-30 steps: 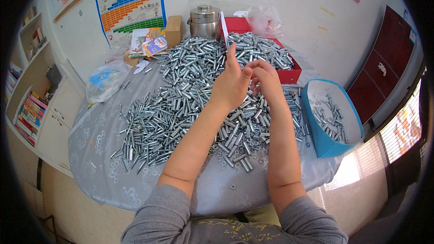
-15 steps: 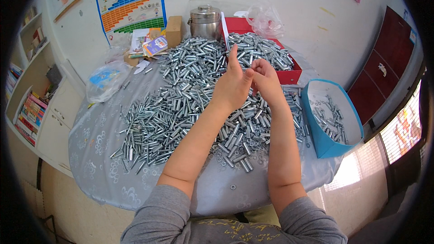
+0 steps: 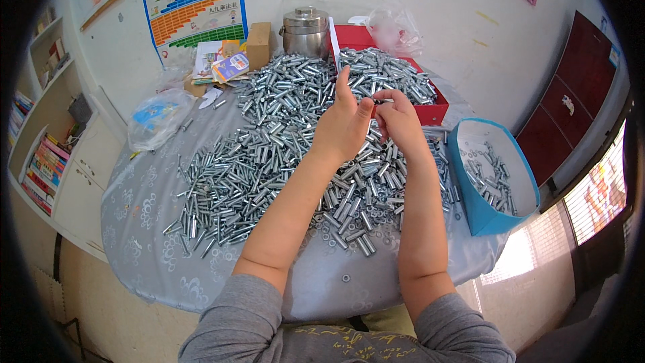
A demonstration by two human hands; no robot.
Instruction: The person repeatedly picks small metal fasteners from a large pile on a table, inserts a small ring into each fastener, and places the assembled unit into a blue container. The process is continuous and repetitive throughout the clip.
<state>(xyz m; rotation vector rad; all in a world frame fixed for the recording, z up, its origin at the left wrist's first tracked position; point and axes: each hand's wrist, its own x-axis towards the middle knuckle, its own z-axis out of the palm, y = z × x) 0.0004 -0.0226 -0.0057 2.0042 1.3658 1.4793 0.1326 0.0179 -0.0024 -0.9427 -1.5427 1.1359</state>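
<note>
My left hand [image 3: 340, 126] is raised over the metal pile, its index finger pointing up and its thumb beside the right fingers. Its other fingers curl out of sight, and what they close on is hidden. Close by on the right, my right hand [image 3: 401, 122] is closed in a pinch, with a small dark bit showing at its fingertips, too small to name. Below both hands spreads a heap of silvery metal sleeves and bolt-like pins [image 3: 228, 185]. Small ring-shaped nuts or washers lie at its near edge, and one loose ring [image 3: 346, 278] sits apart towards me.
A blue-rimmed bin [image 3: 494, 218] holding metal pieces stands at the right. Behind the heap are a red box [image 3: 430, 114] full of sleeves, a steel pot [image 3: 306, 35] and a brown carton [image 3: 259, 47]. A plastic bag [image 3: 159, 121] lies at the left on the grey tablecloth [image 3: 144, 242].
My hands have drawn slightly apart; the right hand has shifted a little right and down, and a gap has opened between the left thumb and the right fingers.
</note>
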